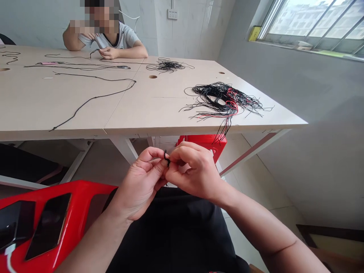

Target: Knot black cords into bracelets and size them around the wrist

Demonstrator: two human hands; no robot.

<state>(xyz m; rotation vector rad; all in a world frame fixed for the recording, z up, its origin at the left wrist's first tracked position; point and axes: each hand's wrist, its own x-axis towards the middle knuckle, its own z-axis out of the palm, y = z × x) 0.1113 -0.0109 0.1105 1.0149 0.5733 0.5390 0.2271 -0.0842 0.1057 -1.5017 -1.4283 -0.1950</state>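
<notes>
Above my lap, in front of the table edge, both hands meet on a short piece of black cord. My left hand pinches it between thumb and index finger, and a small loop of it stands up there. From the right side, my right hand closes its thumb and fingers on the same cord. Most of the cord is hidden by my fingers. On the table beyond lies a tangled bundle of black cords with a few red strands, some ends hanging over the edge.
The pale table spans ahead, with a long black cord and a smaller cord heap. Across it sits a person handling cord. A red stool is under the table; a phone lies on red plastic at left.
</notes>
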